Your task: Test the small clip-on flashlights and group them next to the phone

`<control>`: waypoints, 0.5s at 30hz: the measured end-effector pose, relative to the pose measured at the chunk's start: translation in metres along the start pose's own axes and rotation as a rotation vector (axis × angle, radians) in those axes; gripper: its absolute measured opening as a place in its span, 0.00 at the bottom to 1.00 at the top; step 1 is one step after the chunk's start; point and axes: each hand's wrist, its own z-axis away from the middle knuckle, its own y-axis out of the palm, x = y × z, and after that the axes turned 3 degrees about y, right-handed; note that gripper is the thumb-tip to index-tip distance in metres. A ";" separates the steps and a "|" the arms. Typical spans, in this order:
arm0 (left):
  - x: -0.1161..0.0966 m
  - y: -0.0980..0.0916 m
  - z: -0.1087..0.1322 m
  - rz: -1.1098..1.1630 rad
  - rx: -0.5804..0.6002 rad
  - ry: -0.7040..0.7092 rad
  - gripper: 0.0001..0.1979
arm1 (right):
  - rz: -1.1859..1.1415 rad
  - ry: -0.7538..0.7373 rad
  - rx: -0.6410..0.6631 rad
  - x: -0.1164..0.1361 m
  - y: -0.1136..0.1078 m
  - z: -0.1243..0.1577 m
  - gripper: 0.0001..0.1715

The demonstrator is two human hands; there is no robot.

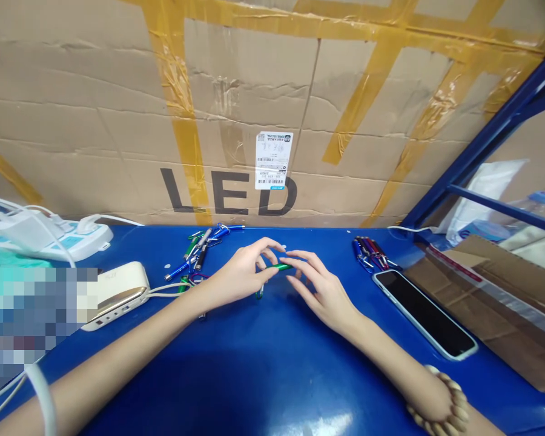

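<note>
In the head view, my left grip (240, 272) is curled nearly shut, seeming to pinch a slim green keychain pen (281, 267), while my right grip (322, 292) stands half open, its fingertips (300, 255) just beside the pen. The pen sits just right of a loose heap of similar pens (200, 254) on the blue desk (272, 369); it looks light, stiff and slick, best taken by the barrel in a firm pinch.

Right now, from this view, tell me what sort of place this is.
Probably a small warehouse or assembly workspace: a blue-topped workbench, small coloured metal carabiner keychains, a large yellow-taped cardboard carton printed LED, and blue steel shelving.
</note>
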 end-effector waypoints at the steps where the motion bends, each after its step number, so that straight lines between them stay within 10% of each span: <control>1: -0.003 0.000 0.001 0.067 0.012 -0.021 0.13 | -0.021 -0.012 -0.015 -0.002 0.000 0.000 0.17; 9: 0.006 0.014 0.003 0.445 0.271 -0.155 0.13 | -0.348 0.223 -0.195 0.005 -0.001 0.000 0.13; 15: 0.007 0.024 0.004 0.637 0.205 -0.206 0.22 | -0.662 0.350 -0.054 0.010 0.004 -0.001 0.15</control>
